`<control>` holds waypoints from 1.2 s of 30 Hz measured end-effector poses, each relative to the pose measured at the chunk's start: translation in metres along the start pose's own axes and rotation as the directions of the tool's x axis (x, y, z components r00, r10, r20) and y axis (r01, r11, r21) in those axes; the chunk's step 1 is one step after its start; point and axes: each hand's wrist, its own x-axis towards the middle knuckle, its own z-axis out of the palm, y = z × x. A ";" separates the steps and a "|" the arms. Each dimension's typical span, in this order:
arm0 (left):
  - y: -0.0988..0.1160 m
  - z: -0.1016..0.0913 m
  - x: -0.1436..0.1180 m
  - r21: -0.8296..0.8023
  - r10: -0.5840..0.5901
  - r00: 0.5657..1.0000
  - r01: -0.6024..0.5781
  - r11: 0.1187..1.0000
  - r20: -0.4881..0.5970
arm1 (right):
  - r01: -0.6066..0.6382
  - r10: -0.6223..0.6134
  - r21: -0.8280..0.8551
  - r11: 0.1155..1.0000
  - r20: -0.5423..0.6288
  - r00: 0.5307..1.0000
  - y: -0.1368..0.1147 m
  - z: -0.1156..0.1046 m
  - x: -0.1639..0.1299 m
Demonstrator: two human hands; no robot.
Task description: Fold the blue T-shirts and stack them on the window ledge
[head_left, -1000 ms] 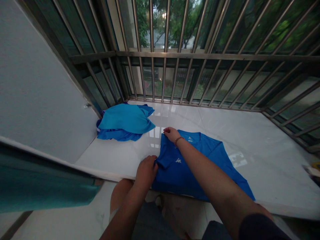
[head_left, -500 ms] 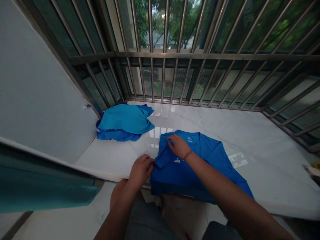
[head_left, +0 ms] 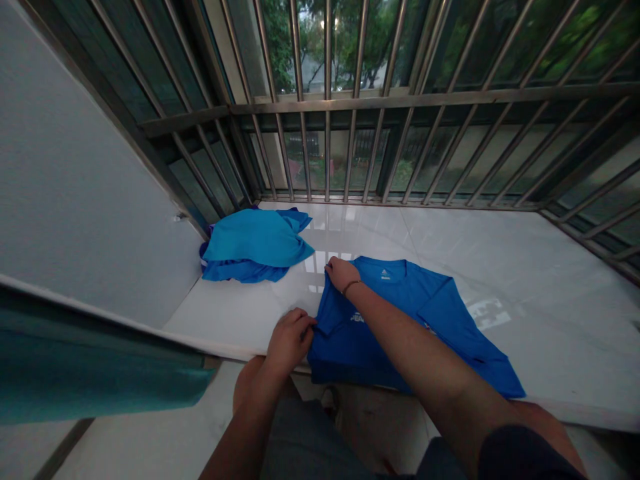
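A blue T-shirt (head_left: 385, 300) lies front side up on the white ledge, its neckline toward the window and its lower part at the ledge's near edge. My left hand (head_left: 291, 337) pinches the left sleeve's edge between thumb and fingers. At the shirt's left shoulder, my right hand (head_left: 343, 272) has its fingers closed on the fabric; the forearm crosses over the chest and covers part of the white print. The right sleeve lies spread out toward the lower right.
A heap of blue and turquoise clothes (head_left: 257, 240) sits at the back left of the ledge (head_left: 240, 313), against the wall. Metal window bars (head_left: 327, 153) rise behind it. A teal curtain (head_left: 100, 373) hangs at the lower left.
My right hand has moved left from the shirt's upper chest to its left shoulder and closed on the fabric. My left hand keeps its pinch on the sleeve. The view has shifted slightly.
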 end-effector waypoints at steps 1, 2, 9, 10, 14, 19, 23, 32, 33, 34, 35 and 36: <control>0.001 0.000 0.000 0.001 -0.003 1.000 0.003 1.000 -0.004 | -0.004 0.004 0.005 1.000 -0.015 1.000 0.000 -0.001 -0.001; 0.001 0.000 0.001 0.005 -0.006 1.000 0.006 1.000 -0.008 | -0.001 0.002 0.010 1.000 -0.033 0.999 0.000 -0.003 -0.004; 0.009 -0.009 0.001 -0.150 -0.137 0.977 0.112 0.982 -0.163 | 0.131 -0.121 0.041 0.991 -0.180 0.976 0.023 -0.022 -0.097; 0.011 -0.012 -0.005 -0.185 -0.196 0.961 0.161 0.970 -0.195 | 0.174 -0.160 0.047 0.984 -0.226 0.961 0.033 -0.023 -0.120; 0.022 -0.017 -0.052 -0.137 -0.403 0.905 0.386 0.912 -0.134 | 0.226 -0.202 0.032 0.974 -0.336 0.920 0.086 -0.019 -0.201; 0.032 0.014 -0.099 -0.009 -0.469 0.880 0.471 0.882 0.076 | 0.152 -0.150 -0.022 0.988 -0.344 0.927 0.132 0.003 -0.231; 0.035 0.039 -0.096 -0.021 -0.493 0.866 0.496 0.868 0.078 | 0.120 -0.120 -0.022 0.993 -0.330 0.936 0.138 0.015 -0.227; 0.031 0.007 -0.094 -0.055 -0.419 0.895 0.431 0.901 0.153 | 0.099 -0.119 -0.082 0.992 -0.298 0.947 0.138 0.015 -0.227; 0.029 -0.001 -0.097 -0.032 -0.409 0.900 0.418 0.908 0.154 | 0.097 -0.118 -0.086 0.992 -0.297 0.947 0.138 0.015 -0.226; 0.026 -0.007 -0.100 0.005 -0.401 0.904 0.405 0.914 0.148 | 0.097 -0.119 -0.088 0.991 -0.298 0.947 0.138 0.015 -0.226; 0.023 -0.013 -0.102 0.053 -0.401 0.906 0.398 0.916 0.138 | 0.099 -0.121 -0.089 0.991 -0.300 0.946 0.138 0.015 -0.226; 0.018 -0.018 -0.104 0.107 -0.409 0.904 0.397 0.912 0.128 | 0.100 -0.123 -0.090 0.991 -0.303 0.945 0.138 0.015 -0.226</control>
